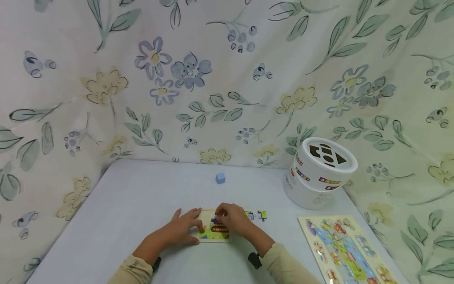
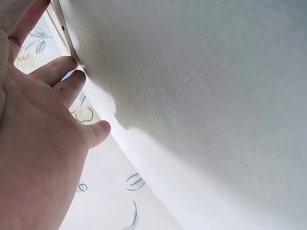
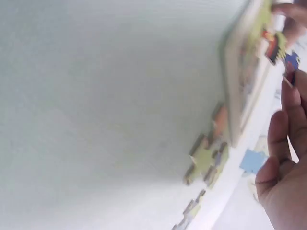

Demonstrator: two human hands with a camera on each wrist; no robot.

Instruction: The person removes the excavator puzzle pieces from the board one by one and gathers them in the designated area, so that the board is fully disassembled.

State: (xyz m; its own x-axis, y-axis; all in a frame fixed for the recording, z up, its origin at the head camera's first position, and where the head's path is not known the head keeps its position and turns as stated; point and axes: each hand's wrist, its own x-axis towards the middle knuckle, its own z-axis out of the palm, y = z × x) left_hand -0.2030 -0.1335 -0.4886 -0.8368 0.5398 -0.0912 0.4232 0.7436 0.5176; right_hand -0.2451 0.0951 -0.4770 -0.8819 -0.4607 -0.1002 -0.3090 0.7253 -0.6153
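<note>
A small wooden jigsaw tray [image 1: 214, 241] lies on the table with part of a colourful picture in it, green along the bottom. My left hand [image 1: 181, 228] is spread at the tray's left side, its fingers touching the edge and one fingertip over the picture. Above the tray's right part, my right hand [image 1: 235, 220] pinches a puzzle piece [image 3: 291, 61] with dark blue on it, partly hidden by the fingers. Loose puzzle pieces [image 1: 262, 215] lie just right of the tray; the right wrist view shows several pieces [image 3: 204, 158] beside its rim, blurred.
A light blue cube [image 1: 220, 178] sits behind the tray. At the back right stands a white bucket [image 1: 315, 177] with shape holes in its lid. A larger picture puzzle board [image 1: 345, 248] lies at the front right. Floral cloth [image 1: 220, 98] hangs behind the table.
</note>
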